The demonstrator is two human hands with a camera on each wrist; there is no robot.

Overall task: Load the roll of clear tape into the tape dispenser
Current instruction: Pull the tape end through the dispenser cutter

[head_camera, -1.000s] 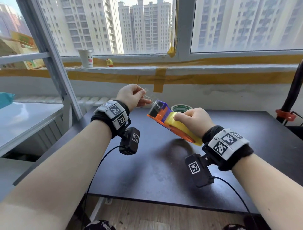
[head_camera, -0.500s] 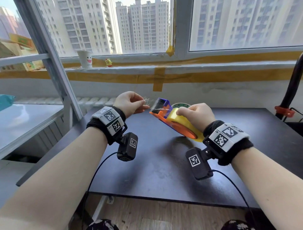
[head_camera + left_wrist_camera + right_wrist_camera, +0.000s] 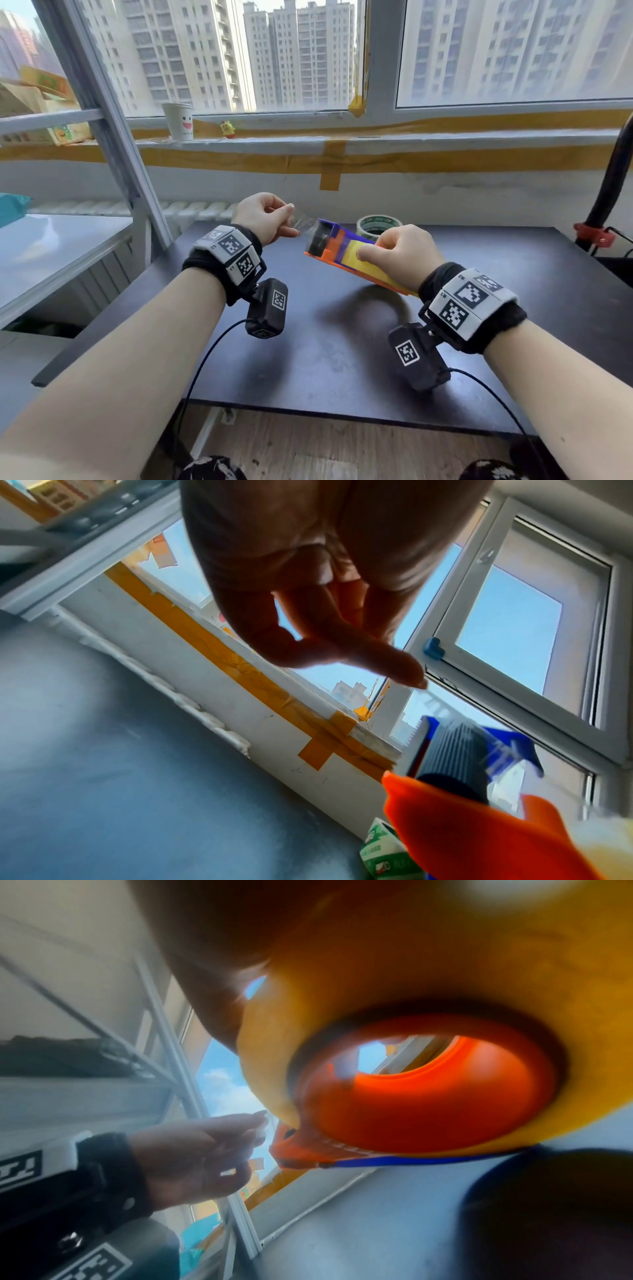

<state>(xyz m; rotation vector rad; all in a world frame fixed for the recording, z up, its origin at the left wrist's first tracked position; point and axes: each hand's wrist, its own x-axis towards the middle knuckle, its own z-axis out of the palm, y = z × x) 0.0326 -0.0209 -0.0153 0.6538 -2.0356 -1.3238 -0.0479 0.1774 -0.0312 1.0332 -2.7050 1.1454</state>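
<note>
An orange and blue tape dispenser [image 3: 330,251] with a yellowish roll of clear tape [image 3: 356,258] on its hub is held above the dark table, tilted up to the left. My right hand [image 3: 400,255] grips the roll and dispenser body, thumb on the roll. My left hand [image 3: 270,219] pinches the free end of the clear tape [image 3: 303,222] just left of the dispenser's black roller [image 3: 318,240]. The left wrist view shows the ribbed roller [image 3: 452,753] and serrated blade below my fingertips [image 3: 407,674]. The right wrist view shows the roll [image 3: 445,974] around the orange hub [image 3: 428,1096].
A second tape roll with green print [image 3: 378,226] lies on the table [image 3: 342,359] behind the dispenser. A paper cup [image 3: 178,121] and small yellow figure [image 3: 227,129] stand on the windowsill. A black pole with a red clamp [image 3: 597,233] is at the far right.
Both hands and the dispenser have sunk lower toward the table. The left hand still pinches the tape end close to the roller.
</note>
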